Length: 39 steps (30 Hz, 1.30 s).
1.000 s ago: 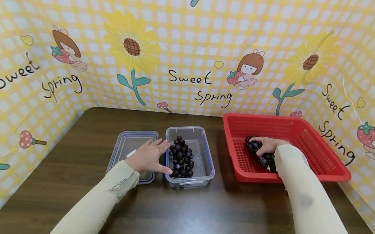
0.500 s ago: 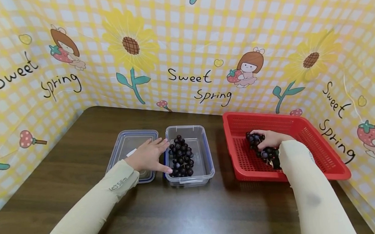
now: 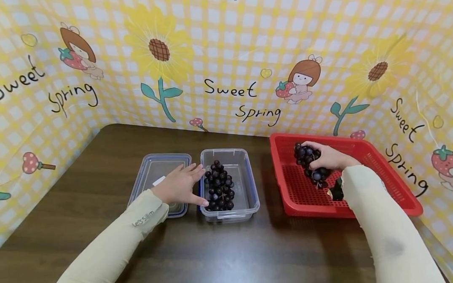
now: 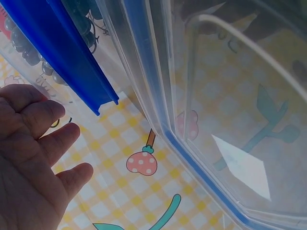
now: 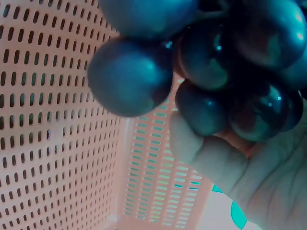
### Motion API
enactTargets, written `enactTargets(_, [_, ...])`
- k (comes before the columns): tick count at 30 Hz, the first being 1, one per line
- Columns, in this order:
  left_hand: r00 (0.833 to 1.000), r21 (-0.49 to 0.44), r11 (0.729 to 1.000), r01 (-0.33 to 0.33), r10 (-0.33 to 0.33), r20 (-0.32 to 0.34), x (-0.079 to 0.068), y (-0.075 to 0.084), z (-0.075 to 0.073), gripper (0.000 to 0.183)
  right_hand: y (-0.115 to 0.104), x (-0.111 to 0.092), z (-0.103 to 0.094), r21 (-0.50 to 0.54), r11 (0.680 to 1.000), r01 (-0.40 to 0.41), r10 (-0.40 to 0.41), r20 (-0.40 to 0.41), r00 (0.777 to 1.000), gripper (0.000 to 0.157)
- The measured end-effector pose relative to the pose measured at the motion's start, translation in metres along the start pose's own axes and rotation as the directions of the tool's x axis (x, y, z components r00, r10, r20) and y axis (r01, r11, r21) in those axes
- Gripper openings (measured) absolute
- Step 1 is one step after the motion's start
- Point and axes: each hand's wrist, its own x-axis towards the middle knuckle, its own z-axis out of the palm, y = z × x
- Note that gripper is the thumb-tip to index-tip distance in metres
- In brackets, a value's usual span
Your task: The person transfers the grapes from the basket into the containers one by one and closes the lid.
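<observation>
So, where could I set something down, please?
The table is bare in front of the clear container and left of the lid; the container also has room right of its grapes. It is crowded around the left hand, where lid and container nearly meet.

Table (image 3: 224, 264): brown wood grain, shining at 6 o'clock.
Cloth (image 3: 222, 44): yellow-and-white check, hung before me from 9 o'clock round to 3.
Sunflowers (image 3: 159, 49): 2, printed, at 11 and 2.
Cartoon figures (image 3: 303, 77): 3, at 10, 2 and 3.
Lettering (image 3: 230, 90): "Sweet Spring", at 10, 1 and 3.
</observation>
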Motion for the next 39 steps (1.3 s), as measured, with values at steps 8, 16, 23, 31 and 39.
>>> enactTargets(8, [1.0, 0.002, 1.0, -0.002, 0.002, -0.004, 0.001, 0.0, -0.001, 0.098, -0.014, 0.0, -0.001, 0.042, 0.999, 0.019, -0.019, -0.001, 1.0, 0.071])
enactTargets(16, [1.0, -0.005, 1.0, -0.012, 0.012, -0.007, 0.002, -0.002, 0.001, 0.099, -0.041, 0.01, 0.001, 0.058, 0.998, 0.023, -0.021, -0.044, 0.999, 0.074])
enactTargets(23, [1.0, 0.006, 1.0, -0.013, 0.013, -0.024, 0.003, -0.004, 0.003, 0.099, -0.073, 0.032, 0.011, 0.033, 0.996, 0.084, -0.082, -0.064, 0.995, 0.073])
enactTargets(31, [1.0, -0.006, 1.0, -0.008, 0.007, -0.023, 0.006, -0.002, -0.001, 0.1, -0.101, 0.048, 0.026, -0.095, 0.989, 0.112, -0.111, 0.021, 0.994, 0.074])
enactTargets(39, [1.0, -0.002, 1.0, 0.004, -0.004, 0.002, 0.003, -0.001, -0.001, 0.099, -0.129, 0.06, 0.052, -0.102, 0.988, 0.114, -0.111, 0.034, 0.993, 0.073])
